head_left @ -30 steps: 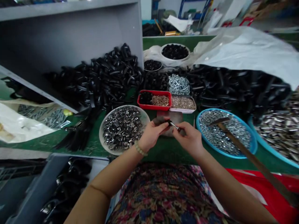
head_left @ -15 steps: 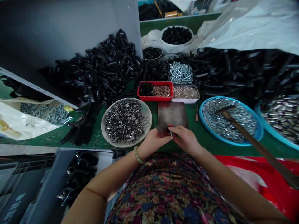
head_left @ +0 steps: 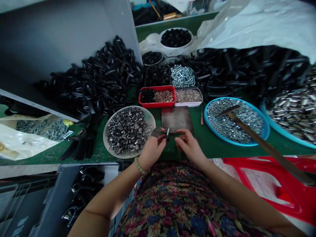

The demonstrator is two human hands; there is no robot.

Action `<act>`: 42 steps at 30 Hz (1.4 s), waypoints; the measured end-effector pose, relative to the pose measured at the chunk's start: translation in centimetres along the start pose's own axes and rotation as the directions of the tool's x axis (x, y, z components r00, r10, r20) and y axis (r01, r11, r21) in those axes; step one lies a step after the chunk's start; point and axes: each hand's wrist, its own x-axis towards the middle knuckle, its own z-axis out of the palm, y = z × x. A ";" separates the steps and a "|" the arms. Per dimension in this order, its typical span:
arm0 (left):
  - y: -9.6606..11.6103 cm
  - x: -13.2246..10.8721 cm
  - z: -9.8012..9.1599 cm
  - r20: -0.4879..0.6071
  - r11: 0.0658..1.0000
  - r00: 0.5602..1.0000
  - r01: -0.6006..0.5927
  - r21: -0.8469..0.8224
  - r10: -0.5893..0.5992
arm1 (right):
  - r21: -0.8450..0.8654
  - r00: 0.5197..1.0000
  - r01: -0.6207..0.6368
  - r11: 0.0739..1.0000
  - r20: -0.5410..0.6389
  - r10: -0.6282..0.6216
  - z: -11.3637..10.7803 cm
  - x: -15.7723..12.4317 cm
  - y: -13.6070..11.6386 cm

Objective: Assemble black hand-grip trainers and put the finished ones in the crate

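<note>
— Where are the hands?

— Both are in the middle of the frame, over the near edge of the green tabletop [head_left: 214, 146]. The left hand [head_left: 151, 150] has its fingers [head_left: 158, 141] pinching a small dark part [head_left: 161, 134], and a silver pin [head_left: 168, 131] stands up from that part.

— And the other one?

— The right hand [head_left: 189, 147] is just to the right of it. Its fingers [head_left: 181, 132] are curled and pressed together, with the tips near the pin. Whether they grip anything cannot be told.

— What lies around them?

— A dark metal plate [head_left: 176, 118] lies flat just behind the hands. To its left is a round bowl [head_left: 150, 118] of metal rings. To its right is a blue basin [head_left: 266, 132] of nuts, and a hammer [head_left: 259, 139] rests across it with the handle running toward the lower right. A small screwdriver [head_left: 201, 117] lies between plate and basin. Behind the plate, a red tray [head_left: 156, 105] and a white tray [head_left: 188, 104] sit side by side. A heap of black parts [head_left: 103, 79] fills the upper left.
</note>
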 end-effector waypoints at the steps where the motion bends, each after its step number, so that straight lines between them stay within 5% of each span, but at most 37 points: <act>1: 0.0 0.2 -0.4 0.038 0.984 0.997 -0.067 0.163 0.062 | -0.072 0.999 0.034 0.997 0.036 -0.032 0.0 -0.1 -0.2; 3: 0.0 0.9 -1.5 0.102 0.905 0.990 -0.134 0.404 0.102 | -0.073 0.997 0.048 0.996 0.065 -0.044 -0.1 -0.2 -0.5; 5: -0.2 2.2 -3.0 0.055 0.774 0.991 -0.130 0.619 0.123 | 0.094 1.000 0.013 0.995 0.001 -0.014 -0.3 0.0 -0.6; 9: -1.1 5.0 -5.3 0.049 0.354 0.987 -0.101 0.930 0.152 | 0.308 0.998 -0.053 0.950 -0.005 0.058 -1.2 1.2 -0.2; 13: -1.8 6.3 -5.5 0.114 0.210 0.987 -0.137 0.968 0.116 | -0.103 0.998 0.058 0.993 -0.014 -0.060 -1.7 3.1 0.6; 16: -1.7 6.4 -5.5 0.072 0.293 0.985 -0.116 0.949 0.156 | -0.546 0.956 0.274 0.792 0.069 -0.284 -1.2 4.0 0.4; 19: -1.1 6.0 -6.0 -0.036 0.495 0.979 -0.070 0.866 0.200 | -0.789 0.936 0.345 0.508 0.250 -0.248 0.2 3.7 -0.5; 22: -0.4 4.7 -6.6 -0.086 0.687 0.978 -0.069 0.724 0.188 | -0.899 0.947 0.322 0.297 0.307 -0.099 1.3 2.0 -1.4; 26: 0.1 2.5 -6.8 -0.134 0.859 0.982 -0.044 0.510 0.130 | -0.902 0.919 0.387 0.190 0.360 -0.164 -0.6 -0.8 -1.7; 35: 0.2 1.6 -5.0 -0.086 0.981 0.996 0.018 0.194 -0.002 | -0.742 0.785 0.611 0.276 0.614 -0.083 -8.0 -2.1 0.5; 39: 0.6 1.5 -3.3 -0.048 0.995 0.995 0.082 -0.064 -0.085 | -0.714 0.815 0.565 0.413 0.559 -0.149 -8.5 -1.7 0.8; 42: 0.8 1.4 -1.7 0.037 0.910 0.975 0.219 -0.353 -0.220 | -0.609 0.898 0.422 0.672 0.381 -0.219 -7.9 -1.9 -0.4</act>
